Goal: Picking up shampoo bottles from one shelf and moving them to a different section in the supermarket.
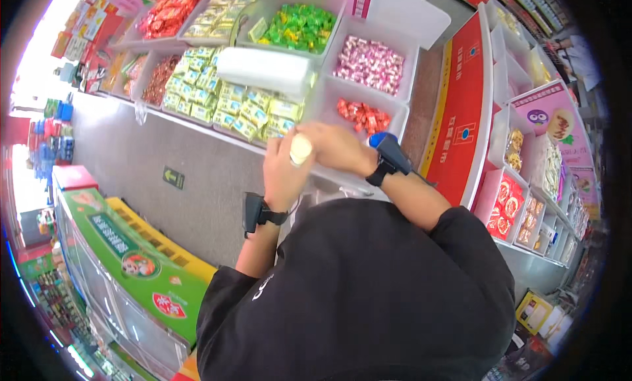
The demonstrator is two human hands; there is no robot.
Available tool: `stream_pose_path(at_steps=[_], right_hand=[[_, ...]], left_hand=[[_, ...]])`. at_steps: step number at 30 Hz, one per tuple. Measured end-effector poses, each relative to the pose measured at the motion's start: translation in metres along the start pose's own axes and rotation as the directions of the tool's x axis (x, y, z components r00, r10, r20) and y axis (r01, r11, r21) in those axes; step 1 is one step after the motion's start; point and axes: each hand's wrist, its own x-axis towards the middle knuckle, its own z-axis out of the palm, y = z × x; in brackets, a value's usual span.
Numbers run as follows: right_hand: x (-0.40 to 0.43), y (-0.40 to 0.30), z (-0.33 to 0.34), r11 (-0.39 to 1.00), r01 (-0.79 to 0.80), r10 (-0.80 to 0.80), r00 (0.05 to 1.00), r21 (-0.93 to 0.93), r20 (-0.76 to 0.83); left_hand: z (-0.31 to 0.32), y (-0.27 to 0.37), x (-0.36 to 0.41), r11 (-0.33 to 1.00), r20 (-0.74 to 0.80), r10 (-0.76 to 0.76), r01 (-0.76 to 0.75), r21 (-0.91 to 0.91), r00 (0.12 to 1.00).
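My left hand [285, 171] is closed around a small pale yellow object with a round end [300, 149]; its exact kind cannot be told. Against it, my right hand [338, 146] is bent inward, its fingers blurred and partly hidden. Both hands are over the front edge of a candy display. Just beyond them are light-green wrapped sweets [242, 117] and a bin of red wrapped candies [363, 115]. A white roll, apparently of plastic bags [264, 69], lies across the green sweets. Part of a round blue thing [382, 139] shows beside my right wrist.
Bins of green candies [301, 28] and pink-and-white candies [370, 62] stand farther back. A red-panelled display [461, 104] is on the right. At lower left stands a green-edged freezer [128, 252], with grey floor [143, 149] between it and the candy bins.
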Motion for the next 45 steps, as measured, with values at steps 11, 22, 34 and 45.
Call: stream_pose_path(at_steps=[11, 22, 34, 45], right_hand=[[-0.014, 0.034, 0.037, 0.918, -0.378, 0.395, 0.899, -0.119, 0.190], [-0.032, 0.024, 0.021, 0.838, -0.491, 0.537, 0.819, -0.237, 0.204], [-0.015, -0.155, -0.047, 0.918, -0.327, 0.387, 0.862, 0.223, -0.327], [-0.043, -0.259, -0.042, 0.754, 0.586, -0.144, 0.588, 0.296, -0.796]], left_hand=[[0.050, -0.066, 0.016, 0.994, 0.400, -0.049, 0.082, -0.066, 0.915], [0.061, -0.089, 0.020, 0.955, 0.605, 0.109, 0.085, -0.283, 0.789], [0.028, -0.114, 0.021, 0.867, 0.637, -0.009, 0.323, -0.379, 0.771], [-0.006, -0.007, -0.007, 0.704, 0.532, 0.709, -0.508, -0.496, 0.463]])
